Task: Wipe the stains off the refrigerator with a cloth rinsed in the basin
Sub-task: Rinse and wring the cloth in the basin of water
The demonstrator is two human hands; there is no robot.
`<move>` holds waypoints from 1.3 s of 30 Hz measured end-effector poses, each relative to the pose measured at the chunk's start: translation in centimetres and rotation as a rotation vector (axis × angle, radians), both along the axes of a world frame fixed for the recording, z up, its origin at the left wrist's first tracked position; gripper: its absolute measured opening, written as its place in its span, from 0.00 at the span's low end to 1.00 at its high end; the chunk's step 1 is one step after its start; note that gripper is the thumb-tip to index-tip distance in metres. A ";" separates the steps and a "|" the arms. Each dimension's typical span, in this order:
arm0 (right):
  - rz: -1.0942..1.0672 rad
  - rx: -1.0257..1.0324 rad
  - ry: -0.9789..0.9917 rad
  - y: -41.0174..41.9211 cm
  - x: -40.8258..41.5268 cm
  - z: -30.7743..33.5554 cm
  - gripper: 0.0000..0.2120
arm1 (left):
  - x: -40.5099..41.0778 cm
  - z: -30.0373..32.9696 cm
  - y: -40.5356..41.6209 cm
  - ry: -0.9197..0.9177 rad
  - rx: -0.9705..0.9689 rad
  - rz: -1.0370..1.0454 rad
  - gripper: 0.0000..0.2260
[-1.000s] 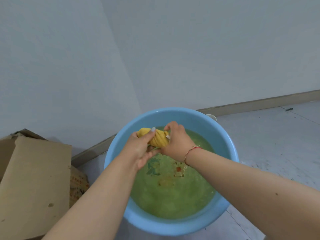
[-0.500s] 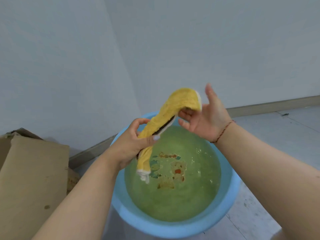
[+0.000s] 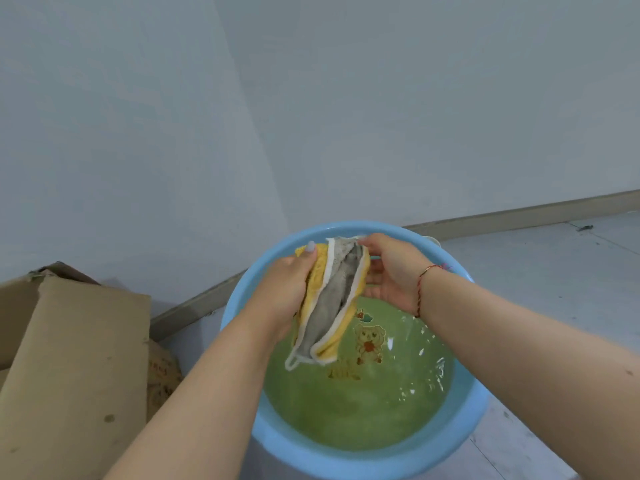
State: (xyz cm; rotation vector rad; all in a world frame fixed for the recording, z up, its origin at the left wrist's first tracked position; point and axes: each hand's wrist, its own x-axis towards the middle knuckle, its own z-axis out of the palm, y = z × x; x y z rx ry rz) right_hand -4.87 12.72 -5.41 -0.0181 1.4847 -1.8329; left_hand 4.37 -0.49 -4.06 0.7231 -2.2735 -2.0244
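- The cloth (image 3: 332, 299), yellow with a grey inner face, hangs above the water in the blue basin (image 3: 460, 427); its loose lower end could dip back in or drip on the floor if carried off too wet.
- The left hand (image 3: 284, 289) grips the cloth's side, fingers curled round it.
- The right hand (image 3: 391, 271) pinches the top edge, its other fingers loosely spread behind the fabric.
- No refrigerator is in sight.

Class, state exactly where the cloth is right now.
In the head view, the cloth hangs mid-frame above the basin, gripped by the left hand with the right hand at its top edge.
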 end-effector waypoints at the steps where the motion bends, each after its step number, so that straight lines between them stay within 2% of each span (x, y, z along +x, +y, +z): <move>1: 0.081 0.081 0.059 0.0 0.4 0.0 0.13 | 0.0 -0.1 0.0 -0.002 -0.087 -0.037 0.22; 3: 0.173 0.194 0.154 0.0 0.8 -0.3 0.15 | 0.0 0.2 0.4 -0.025 -0.156 -0.073 0.23; 5: 0.064 0.208 0.124 0.2 0.2 -0.8 0.10 | -0.3 0.4 0.2 -0.017 -0.184 -0.024 0.25; 7: -0.110 0.177 0.004 0.8 -0.9 -1.1 0.04 | -0.5 0.7 -0.3 0.029 -0.173 0.073 0.23; 9: -0.172 0.022 -0.211 1.4 -1.7 -1.4 0.08 | -0.7 1.2 -0.7 0.087 -0.037 0.158 0.19; 11: -0.125 -0.125 -0.351 1.8 -1.8 -1.4 0.12 | -0.8 1.7 -0.5 0.109 0.161 0.246 0.14; 13: -0.009 -0.181 -0.332 1.9 -1.6 -1.3 0.15 | -0.8 1.7 -0.3 0.063 0.257 0.340 0.09; 15: 0.051 -0.161 -0.256 1.9 -1.5 -1.1 0.13 | -0.8 1.4 -0.4 -0.001 0.254 0.413 0.07; 18: -0.015 -0.059 -0.236 1.7 -1.8 -0.8 0.11 | -1.4 0.7 -0.7 -0.010 0.231 0.465 0.08; 20: -0.010 -0.030 -0.207 2.3 -2.3 -0.3 0.08 | -1.6 1.0 -0.4 0.033 0.206 0.411 0.09; 21: 0.042 -0.060 -0.161 2.7 -2.4 0.3 0.08 | -1.6 1.3 -0.3 0.068 0.181 0.349 0.09; 23: 0.166 -0.078 0.010 3.8 -3.0 1.6 0.17 | -1.5 2.1 -0.4 0.154 0.092 0.191 0.13; 25: 0.234 0.189 0.410 5.0 -3.4 3.2 0.21 | -1.5 2.9 -0.5 0.202 -0.123 0.043 0.18; 27: 0.148 0.573 0.822 6.2 -4.5 4.4 0.15 | -3.2 3.4 0.1 0.217 -0.403 -0.036 0.15; 29: -0.009 0.804 1.055 7.8 -5.6 5.2 0.08 | -5.9 3.7 1.4 0.242 -0.653 -0.083 0.09; 31: -0.132 0.873 1.164 9.7 -6.9 5.4 0.06 | -9.0 3.7 3.1 0.267 -0.788 -0.119 0.05; 32: -0.179 0.896 1.184 10.6 -7.5 5.4 0.06 | -10.6 3.6 3.9 0.283 -0.776 -0.140 0.06; 35: -0.369 0.956 1.228 12.6 -8.5 5.2 0.04 | -14.4 3.7 6.1 0.333 -0.558 -0.174 0.10; 37: -0.464 0.947 1.318 13.2 -8.7 5.2 0.06 | -15.7 3.4 7.0 0.376 -0.557 -0.166 0.11; 39: -0.390 0.988 1.362 13.4 -8.5 4.6 0.09 | -16.0 1.9 7.5 0.353 -0.618 -0.174 0.11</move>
